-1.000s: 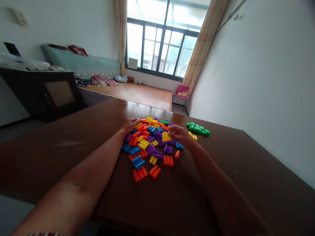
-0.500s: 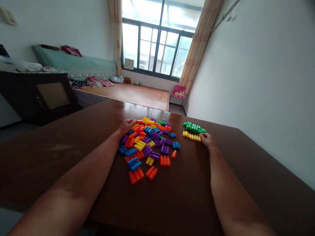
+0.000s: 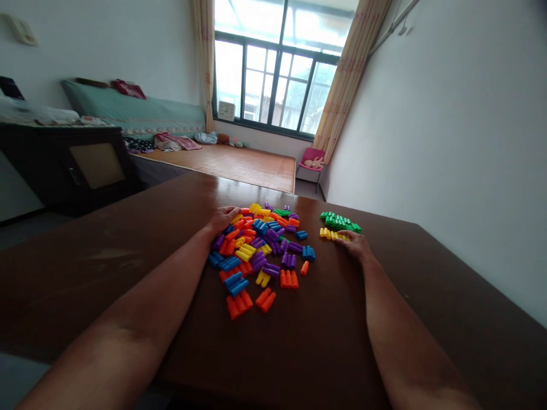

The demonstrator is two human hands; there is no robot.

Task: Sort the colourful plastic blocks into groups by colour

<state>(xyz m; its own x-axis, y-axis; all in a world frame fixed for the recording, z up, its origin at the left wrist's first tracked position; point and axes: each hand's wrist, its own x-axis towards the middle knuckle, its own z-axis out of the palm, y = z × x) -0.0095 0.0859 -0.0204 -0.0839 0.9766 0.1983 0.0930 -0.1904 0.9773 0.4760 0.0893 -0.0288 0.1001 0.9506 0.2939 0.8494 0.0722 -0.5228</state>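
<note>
A heap of plastic finger-shaped building blocks (image 3: 258, 242) in orange, blue, purple, yellow and a little green lies on the brown table (image 3: 316, 341). My left hand (image 3: 224, 218) rests against the heap's far left edge, fingers loosely stretched toward the pieces. Right of the heap, joined yellow blocks (image 3: 329, 234) form a straight row. My right hand (image 3: 355, 246) has its fingers and thumb around the right part of that row, hiding its end. Just behind lie rows of green blocks (image 3: 342, 222), close to the right fingertips.
Loose orange blocks (image 3: 265, 300) lie at the near side of the heap, and one single orange block (image 3: 305, 267) on its right. Beyond the table are a bed (image 3: 239, 162), a pink chair (image 3: 313, 158) and a dark cabinet (image 3: 60, 159). A white wall runs along the right.
My right hand has moved left along the yellow row, from its right end to over its right part. My left hand stays by the heap. The view has shifted slightly.
</note>
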